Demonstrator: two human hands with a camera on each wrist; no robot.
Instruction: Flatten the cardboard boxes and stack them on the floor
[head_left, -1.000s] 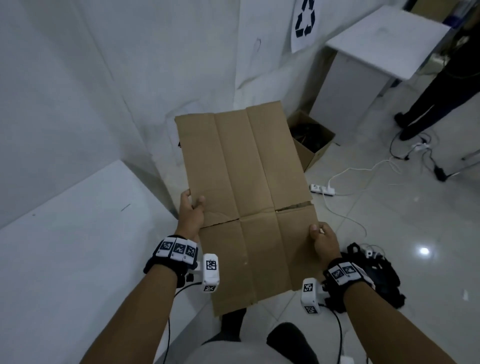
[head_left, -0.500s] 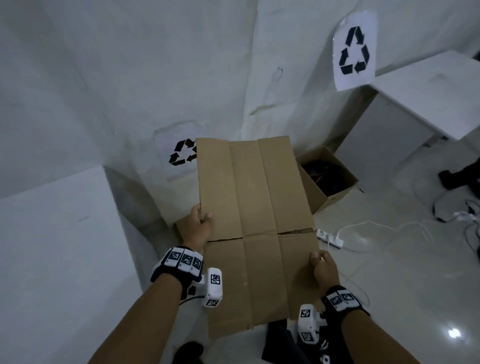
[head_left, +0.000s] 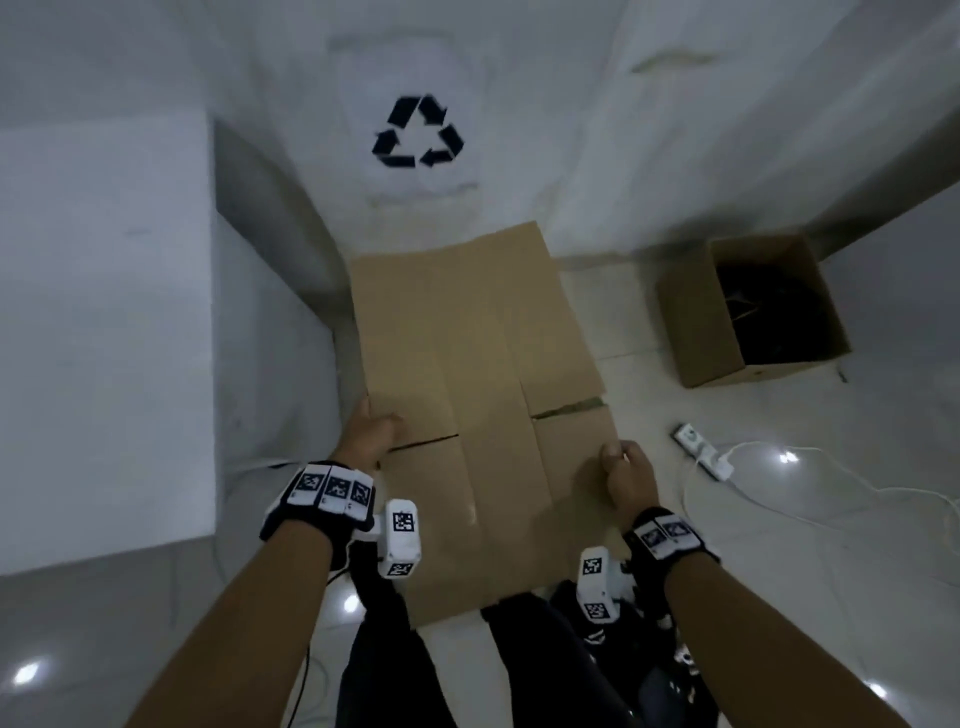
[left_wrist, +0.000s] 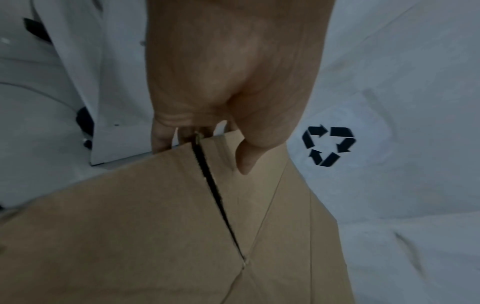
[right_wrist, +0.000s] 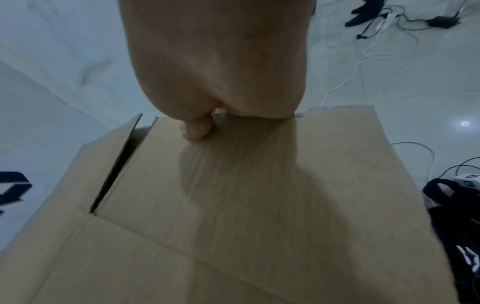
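Flattened cardboard (head_left: 483, 395) held by both hands above the floor (head_left: 779, 545), below a recycling sign (head_left: 418, 132).
The left hand (head_left: 371, 431) pinches the sheet's left edge at a slit, thumb on top and fingers (left_wrist: 161, 139) beneath. The right hand (head_left: 626, 480) grips the right edge, thumb on top. An open box (head_left: 753, 312) stands to the right, beside a power strip (head_left: 704, 449).

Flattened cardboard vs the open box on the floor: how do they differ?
The flattened cardboard is a flat creased sheet; the open box keeps its walls up, with dark contents inside. The left hand and right hand grip the sheet's side edges; nothing touches the box. The sheet is in front of the recycling sign; the box sits off to its right. Both are plain brown cardboard.
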